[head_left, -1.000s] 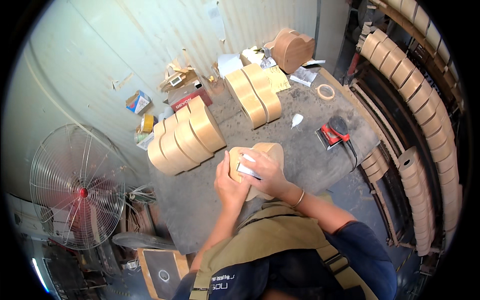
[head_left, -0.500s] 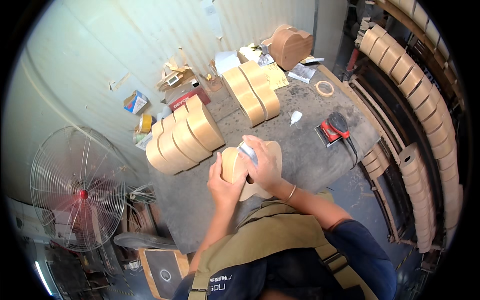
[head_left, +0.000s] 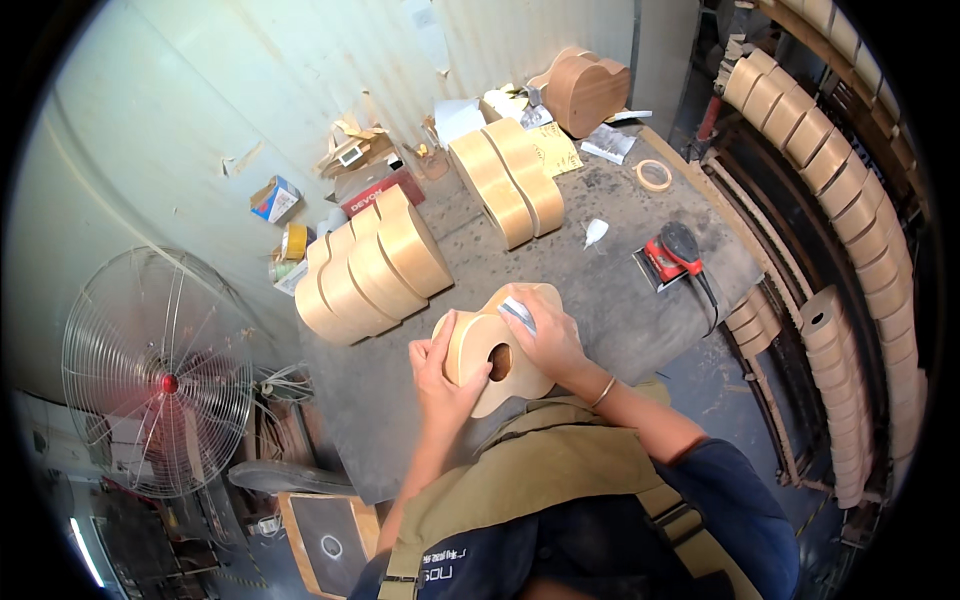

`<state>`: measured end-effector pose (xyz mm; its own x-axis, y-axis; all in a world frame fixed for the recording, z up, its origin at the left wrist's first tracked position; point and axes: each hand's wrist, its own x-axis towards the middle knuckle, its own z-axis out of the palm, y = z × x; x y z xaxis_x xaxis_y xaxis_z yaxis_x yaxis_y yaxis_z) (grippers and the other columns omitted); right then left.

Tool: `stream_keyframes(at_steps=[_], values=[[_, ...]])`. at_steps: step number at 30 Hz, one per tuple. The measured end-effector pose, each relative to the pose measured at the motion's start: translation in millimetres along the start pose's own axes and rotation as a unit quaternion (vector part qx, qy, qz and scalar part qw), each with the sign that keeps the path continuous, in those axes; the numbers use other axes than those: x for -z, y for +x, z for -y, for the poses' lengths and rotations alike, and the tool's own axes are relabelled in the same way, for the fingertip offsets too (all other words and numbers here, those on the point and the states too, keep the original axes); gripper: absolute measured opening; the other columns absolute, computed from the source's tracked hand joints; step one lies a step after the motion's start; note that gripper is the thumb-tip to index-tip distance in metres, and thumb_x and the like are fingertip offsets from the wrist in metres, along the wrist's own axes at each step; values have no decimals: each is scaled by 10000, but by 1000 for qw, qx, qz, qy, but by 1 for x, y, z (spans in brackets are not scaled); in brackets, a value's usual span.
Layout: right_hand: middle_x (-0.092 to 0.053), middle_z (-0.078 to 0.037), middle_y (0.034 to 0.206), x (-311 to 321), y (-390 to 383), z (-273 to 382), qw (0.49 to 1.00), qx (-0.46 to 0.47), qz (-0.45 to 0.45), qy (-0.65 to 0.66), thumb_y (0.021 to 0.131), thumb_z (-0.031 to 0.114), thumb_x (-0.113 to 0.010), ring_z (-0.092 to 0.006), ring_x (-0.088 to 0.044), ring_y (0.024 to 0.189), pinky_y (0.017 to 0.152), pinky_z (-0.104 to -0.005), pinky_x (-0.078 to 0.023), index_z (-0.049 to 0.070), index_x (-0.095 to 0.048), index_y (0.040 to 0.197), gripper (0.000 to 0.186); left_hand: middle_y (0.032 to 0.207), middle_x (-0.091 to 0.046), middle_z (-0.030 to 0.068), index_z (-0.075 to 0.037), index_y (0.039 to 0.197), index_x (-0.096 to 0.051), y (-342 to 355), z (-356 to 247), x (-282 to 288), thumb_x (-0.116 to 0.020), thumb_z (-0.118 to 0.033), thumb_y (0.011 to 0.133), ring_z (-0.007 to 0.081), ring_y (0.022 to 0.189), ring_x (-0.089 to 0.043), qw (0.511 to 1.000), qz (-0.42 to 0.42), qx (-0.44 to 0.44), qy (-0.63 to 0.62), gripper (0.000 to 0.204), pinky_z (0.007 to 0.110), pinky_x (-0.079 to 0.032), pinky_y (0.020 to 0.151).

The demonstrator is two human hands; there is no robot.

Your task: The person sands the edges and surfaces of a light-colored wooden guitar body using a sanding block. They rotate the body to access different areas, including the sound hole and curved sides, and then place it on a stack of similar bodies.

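Note:
A pale wooden ukulele body (head_left: 480, 336) rests tilted at the near edge of the table, its round sound hole (head_left: 503, 361) showing. My left hand (head_left: 440, 378) grips its left side, with the thumb by the hole and the fingers along the outer side. Closed around a small grey-white sanding block (head_left: 518, 315), my right hand (head_left: 552, 345) presses it on the body's upper right part. My right fingers partly hide the block, so its exact make is hard to tell.
Pale instrument bodies stand in a left group (head_left: 365, 275) and a middle group (head_left: 508, 185). A red-and-black sander (head_left: 672, 255) with a cord, a white bottle (head_left: 595, 233) and a tape roll (head_left: 653, 176) lie to the right. A darker body (head_left: 588, 95) stands behind; a fan (head_left: 160, 375) is at left.
The ukulele body has turned so that its sound hole shows more fully. My right hand and the block have shifted slightly right and down along it. My left hand keeps its hold.

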<state>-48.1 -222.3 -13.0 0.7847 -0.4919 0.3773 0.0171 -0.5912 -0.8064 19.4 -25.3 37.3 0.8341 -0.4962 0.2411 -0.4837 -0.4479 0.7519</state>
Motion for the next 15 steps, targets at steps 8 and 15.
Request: stream_keyframes(at_steps=[8,15], values=[[-769,-188,1164,13,-5,29,977,-132,43,163,1054,239,-691,-311,-743,1106,918,-404,-587,1,-671,1276,325,1189,-645,109,-119,1282,-706,-10,-20,-14,-870,-223,772,313,1067,-604,999,-34,3,24,546,437,-526,959],[-774,-130,1157,17,-7,21,901,-244,63,352,1089,245,-667,-157,-706,1100,962,-322,-548,-26,-664,1239,310,1152,-619,116,-151,1306,-713,-19,-48,-26,-862,-220,792,314,1064,-615,998,-56,15,32,540,437,-543,929]])
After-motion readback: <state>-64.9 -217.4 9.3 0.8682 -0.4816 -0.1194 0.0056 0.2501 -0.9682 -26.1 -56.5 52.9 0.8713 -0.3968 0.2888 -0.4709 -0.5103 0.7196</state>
